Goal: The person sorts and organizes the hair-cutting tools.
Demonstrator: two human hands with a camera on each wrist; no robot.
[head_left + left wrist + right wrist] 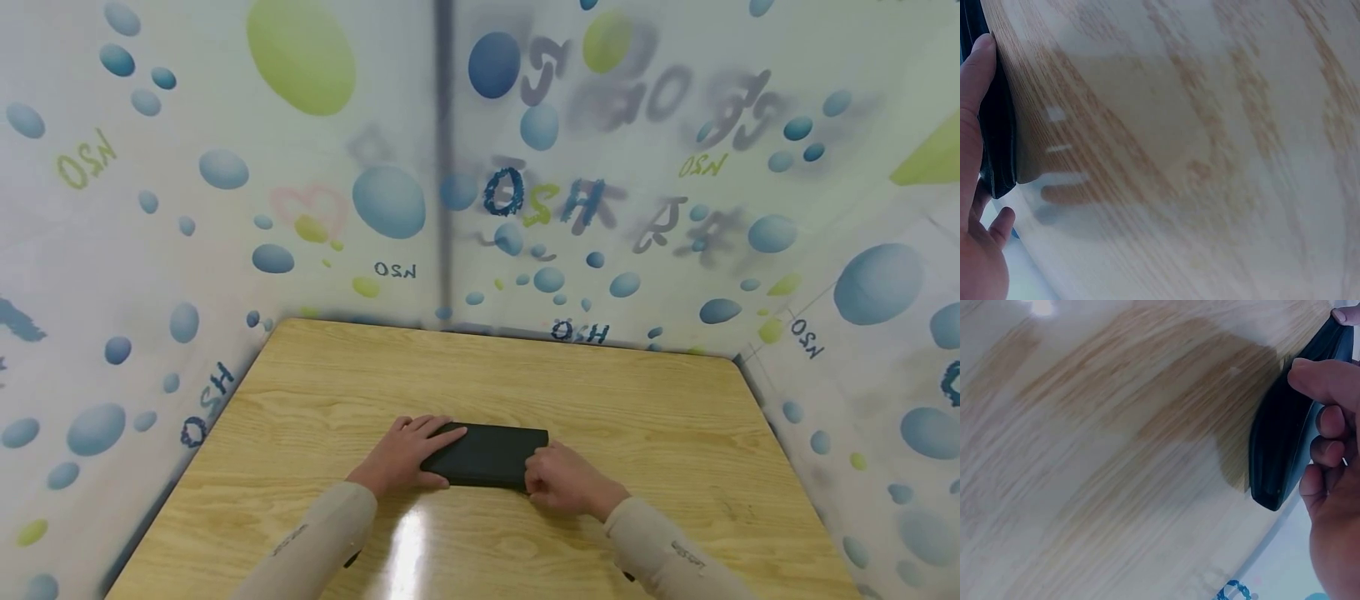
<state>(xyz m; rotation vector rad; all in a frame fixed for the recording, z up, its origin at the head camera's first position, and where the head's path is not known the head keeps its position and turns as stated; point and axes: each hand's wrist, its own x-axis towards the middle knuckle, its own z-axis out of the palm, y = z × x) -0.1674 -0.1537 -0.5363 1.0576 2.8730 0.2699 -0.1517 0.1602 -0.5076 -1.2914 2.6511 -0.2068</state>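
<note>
A flat, black, rectangular case (487, 457) lies on the wooden table, its long side running left to right. At its left end my left hand (405, 458) holds it, with fingers over the top and the thumb along the near edge. In the left wrist view that thumb (977, 69) presses against the side of the case (1000, 125). My right hand (562, 477) grips the right end with curled fingers. The right wrist view has the right thumb (1322, 378) on the near side of the case (1272, 437). The far side is hidden there.
The wooden table (645, 400) has rounded back corners and a bright glare spot near the front. Printed walls (337, 275) with blue and green drops stand close behind it and on both sides.
</note>
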